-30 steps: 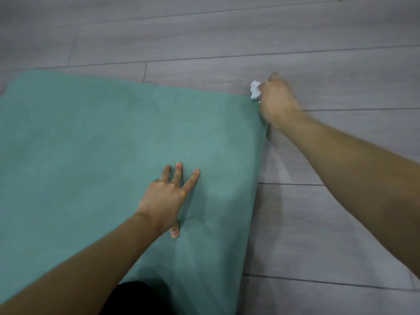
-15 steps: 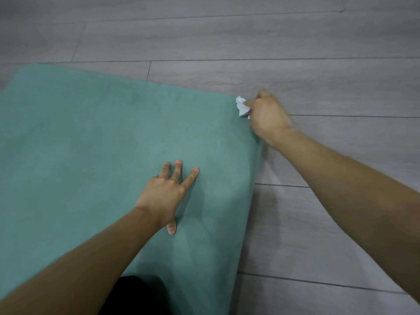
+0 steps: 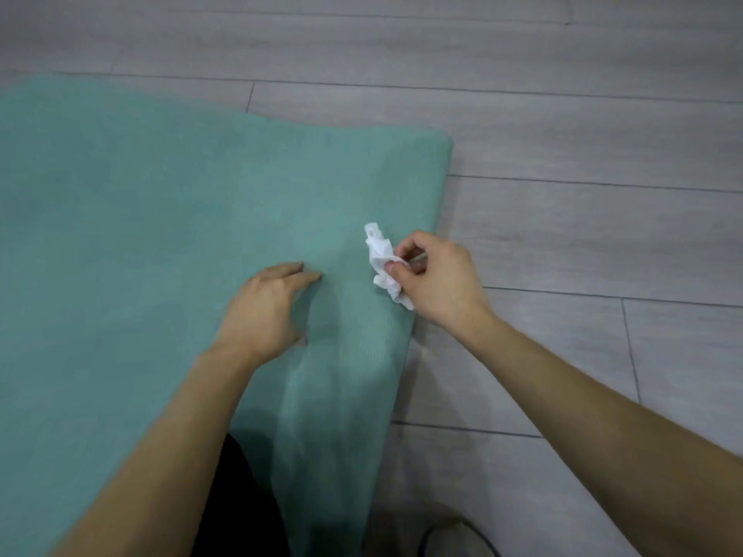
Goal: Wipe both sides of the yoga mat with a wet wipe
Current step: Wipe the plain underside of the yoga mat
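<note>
— What do you see from the head camera?

— The teal yoga mat (image 3: pixel 161 235) lies flat on the grey plank floor (image 3: pixel 563 114), running out under both my forearms and away to the left of my left hand. Its far corner sits ahead of my right hand, and its right edge passes just under that hand's wrist.

— And your left hand?

— My left hand (image 3: pixel 265 307) rests palm down on the mat, fingers straight and close together, pointing toward my right hand. It grips nothing; it only presses on the mat.

— The right one?

— My right hand (image 3: pixel 436 281) hovers at the mat's right edge, its fingers curled. Thumb and fingertips pinch a crumpled white wet wipe (image 3: pixel 382 261), which sticks out to the left of the hand, over the mat. Whether the wipe touches the mat, I cannot tell.

— How near are the hands?

— Near each other, but apart; a strip of bare mat lies between my left fingertips and the wipe.

— Anything else?

— Something dark (image 3: pixel 241 508) shows below my left forearm, too cut off to name.
</note>
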Available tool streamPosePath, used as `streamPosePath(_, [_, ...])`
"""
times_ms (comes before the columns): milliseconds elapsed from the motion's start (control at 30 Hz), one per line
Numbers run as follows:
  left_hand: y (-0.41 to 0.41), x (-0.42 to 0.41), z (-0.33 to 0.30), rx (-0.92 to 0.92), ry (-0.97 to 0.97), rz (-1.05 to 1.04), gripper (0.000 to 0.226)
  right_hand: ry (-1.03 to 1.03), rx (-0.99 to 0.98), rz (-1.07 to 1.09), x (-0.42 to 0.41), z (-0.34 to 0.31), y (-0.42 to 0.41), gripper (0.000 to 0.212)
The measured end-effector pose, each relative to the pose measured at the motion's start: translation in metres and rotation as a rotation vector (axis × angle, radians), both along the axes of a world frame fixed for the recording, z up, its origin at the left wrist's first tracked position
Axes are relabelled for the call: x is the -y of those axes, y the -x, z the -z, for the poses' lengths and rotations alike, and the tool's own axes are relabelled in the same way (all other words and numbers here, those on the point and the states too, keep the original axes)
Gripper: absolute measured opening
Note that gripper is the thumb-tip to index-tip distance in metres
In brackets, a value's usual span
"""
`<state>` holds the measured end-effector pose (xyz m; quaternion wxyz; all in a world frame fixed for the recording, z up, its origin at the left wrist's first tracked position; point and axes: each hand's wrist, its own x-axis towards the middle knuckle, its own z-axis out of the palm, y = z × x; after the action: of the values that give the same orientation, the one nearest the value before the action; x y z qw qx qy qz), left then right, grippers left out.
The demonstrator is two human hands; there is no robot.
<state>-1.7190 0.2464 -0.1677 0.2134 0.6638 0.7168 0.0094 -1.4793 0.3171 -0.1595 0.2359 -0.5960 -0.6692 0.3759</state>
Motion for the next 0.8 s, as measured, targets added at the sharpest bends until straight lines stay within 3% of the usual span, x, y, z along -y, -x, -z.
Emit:
streamPosePath(67, [-0.028, 0.022, 0.004, 0.330, -0.291, -0.318, 0.044, 0.023, -0.043, 0.071, 0.003, -0.002, -0.002, 0.012])
streamPosePath(100, [-0.047, 0.028, -0.003, 0.503, -0.348, -0.474, 0.029, 0.036, -0.077, 0.100, 0.005, -0.005, -0.001, 0.012])
streamPosePath(167, [-0.074, 0.025, -0.018, 0.737, -0.357, -0.601, 0.026, 0.049, -0.135, 0.125, 0.011, -0.008, 0.004, 0.014])
streamPosePath(267, [-0.081, 0.018, -0.027, 0.902, -0.319, -0.565, 0.030, 0.082, -0.168, 0.071, 0.021, -0.013, 0.012, 0.013])
streamPosePath(400, [-0.067, 0.017, -0.017, 0.959, -0.259, -0.595, 0.014, 0.143, -0.190, -0.031, 0.026, -0.012, 0.015, 0.010])
streamPosePath(567, [-0.050, 0.012, -0.011, 0.913, -0.307, -0.717, 0.012, 0.061, -0.087, 0.043, 0.015, -0.010, 0.006, 0.012])
streamPosePath(800, [-0.052, 0.005, 0.001, 0.804, -0.311, -0.726, 0.013, -0.039, 0.006, 0.001, 0.011, -0.021, 0.005, 0.010])
